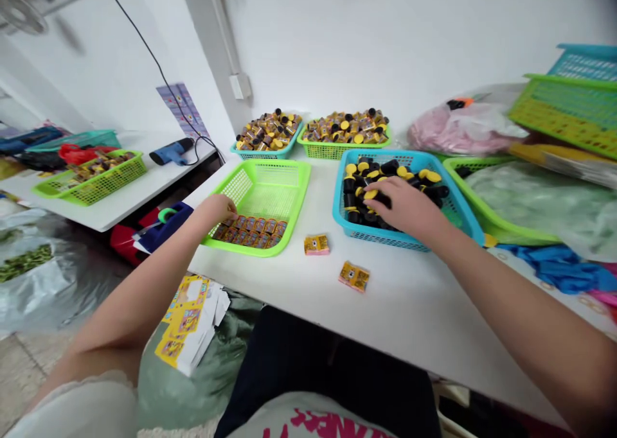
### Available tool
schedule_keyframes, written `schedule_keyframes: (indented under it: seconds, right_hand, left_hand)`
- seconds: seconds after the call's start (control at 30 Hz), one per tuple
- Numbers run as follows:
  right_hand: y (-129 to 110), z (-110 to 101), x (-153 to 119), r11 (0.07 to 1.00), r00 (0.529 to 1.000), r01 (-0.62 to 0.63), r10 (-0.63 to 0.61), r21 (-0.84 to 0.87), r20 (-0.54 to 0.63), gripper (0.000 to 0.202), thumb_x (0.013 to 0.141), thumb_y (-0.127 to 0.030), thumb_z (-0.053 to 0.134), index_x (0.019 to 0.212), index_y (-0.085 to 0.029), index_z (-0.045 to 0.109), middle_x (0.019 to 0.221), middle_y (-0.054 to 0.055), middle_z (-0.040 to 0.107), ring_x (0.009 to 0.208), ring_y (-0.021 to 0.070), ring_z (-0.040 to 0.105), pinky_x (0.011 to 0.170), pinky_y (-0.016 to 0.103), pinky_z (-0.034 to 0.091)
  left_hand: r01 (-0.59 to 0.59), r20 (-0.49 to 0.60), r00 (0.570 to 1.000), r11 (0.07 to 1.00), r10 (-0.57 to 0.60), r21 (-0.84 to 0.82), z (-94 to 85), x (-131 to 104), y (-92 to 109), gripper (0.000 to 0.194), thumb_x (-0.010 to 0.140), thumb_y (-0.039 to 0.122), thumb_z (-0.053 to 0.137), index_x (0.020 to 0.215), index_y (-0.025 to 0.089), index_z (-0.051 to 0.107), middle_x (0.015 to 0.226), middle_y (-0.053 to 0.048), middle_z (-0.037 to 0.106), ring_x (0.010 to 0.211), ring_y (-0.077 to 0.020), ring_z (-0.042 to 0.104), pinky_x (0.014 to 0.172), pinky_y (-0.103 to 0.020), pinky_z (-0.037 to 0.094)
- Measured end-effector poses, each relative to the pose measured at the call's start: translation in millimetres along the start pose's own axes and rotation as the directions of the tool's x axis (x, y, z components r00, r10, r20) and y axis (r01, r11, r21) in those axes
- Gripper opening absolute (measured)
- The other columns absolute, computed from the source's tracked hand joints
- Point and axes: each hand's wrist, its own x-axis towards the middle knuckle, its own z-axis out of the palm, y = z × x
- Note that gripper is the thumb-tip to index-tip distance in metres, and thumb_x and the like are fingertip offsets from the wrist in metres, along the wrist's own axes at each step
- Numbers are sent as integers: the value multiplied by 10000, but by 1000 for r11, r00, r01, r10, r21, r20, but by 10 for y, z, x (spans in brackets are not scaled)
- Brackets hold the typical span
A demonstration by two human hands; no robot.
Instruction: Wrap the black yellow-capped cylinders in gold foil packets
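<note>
My left hand [219,210] reaches over the left rim of a green basket [274,184], at the end of rows of small labelled pieces [253,231]. Its fingers are bent together, and whatever they hold is hidden. In a blue basket [409,240] on the right lie black pieces with yellow caps [357,197]. My right hand [398,203] is in that basket, thumb and fingers round a yellow-capped black piece [370,194]. Between the baskets, on the white table, lie two small stacks of yellow printed labels [317,245] [354,276].
Two full baskets [267,146] [344,149] stand against the wall. Bags and stacked baskets [563,107] crowd the right. On the left table are a blue heat gun [172,152] with a black cable and another green basket [89,180]. Printed cardboard [190,322] lies below the table edge.
</note>
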Motion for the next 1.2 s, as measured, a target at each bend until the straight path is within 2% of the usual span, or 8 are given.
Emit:
schedule_keyframes:
  seconds: [0.2, 0.33, 0.37, 0.47, 0.73, 0.8, 0.97, 1.2]
  right_hand:
    - [154, -230, -602, 966, 956, -64, 132, 251, -262, 259, 858, -439, 682, 1025, -244, 713, 1026, 70, 703, 631, 158, 613, 599, 330, 546]
    - [194, -228, -822, 958, 889, -117, 219, 263, -402, 253, 857, -447, 693, 1022, -255, 706, 1001, 82, 714, 686, 184, 629, 641, 354, 556]
    - [203, -220, -846, 961, 884, -117, 216, 252, -415, 248, 860, -443, 693, 1020, -254, 703, 996, 85, 715, 717, 195, 638, 668, 365, 559]
    - [232, -185, -884, 970, 883, -89, 182, 225, -433, 231, 875, -419, 681, 1027, -246, 698, 1018, 90, 710, 792, 209, 652, 719, 375, 560]
    - [259, -121, -938, 971, 897, -67, 159, 229, -413, 221, 901, -387, 653, 1060, -240, 699, 1057, 88, 701, 888, 216, 670, 736, 352, 571]
    - [257, -131, -937, 977, 894, -38, 127, 210, -429, 213, 899, -379, 659, 1058, -243, 701, 1059, 88, 710, 940, 232, 676, 808, 376, 567]
    - [206, -178, -931, 984, 882, -24, 103, 175, -460, 203, 889, -366, 679, 1057, -256, 704, 1043, 81, 730, 978, 258, 679, 887, 438, 545]
    - [-27, -161, -959, 821, 831, 41, 289, 570, -476, 395, 886, -354, 686, 1268, -287, 610, 1167, 76, 638, 691, 135, 618, 639, 332, 581]
  left_hand:
    - [-77, 18, 997, 991, 75, 110, -78, -67, 109, 306, 805, 219, 625, 1069, 122, 746, 1009, -168, 757, 931, -284, 694, 792, -296, 482]
    - [-264, -192, 938, 954, 289, 145, 33, -616, 681, 502, 1017, 263, 320, 1488, 114, 408, 1427, -204, 544, 1277, -296, 546, 1059, -404, 401]
    - [-387, -210, 886, 909, 413, 156, 126, -798, 890, 472, 1033, 250, 294, 1483, 193, 422, 1455, -129, 540, 1309, -243, 527, 1097, -364, 382]
    - [-859, -183, 401, 438, 898, 266, 526, -1257, 1529, 457, 1021, 126, 285, 1434, 174, 475, 1414, -108, 589, 1327, -218, 535, 1092, -344, 428]
    - [-799, -199, 183, 263, 963, 541, 1079, -1310, 2105, 453, 963, 110, 486, 1409, 158, 428, 1237, -262, 666, 1156, -338, 667, 923, -464, 564]
    - [-830, -198, 197, 271, 960, 488, 1021, -1320, 2079, 495, 942, 79, 504, 1413, 210, 428, 1200, -224, 696, 1133, -332, 680, 895, -455, 578]
    - [-860, -161, 509, 496, 846, -117, 768, -1350, 2018, 707, 895, 0, 449, 1526, 290, 318, 1314, -108, 659, 1132, -235, 682, 911, -340, 563]
    - [-689, -447, 636, 203, 629, -695, 351, -1015, 2225, 46, 809, 211, 733, 809, 179, 767, 859, -52, 766, 769, -156, 728, 687, -209, 577]
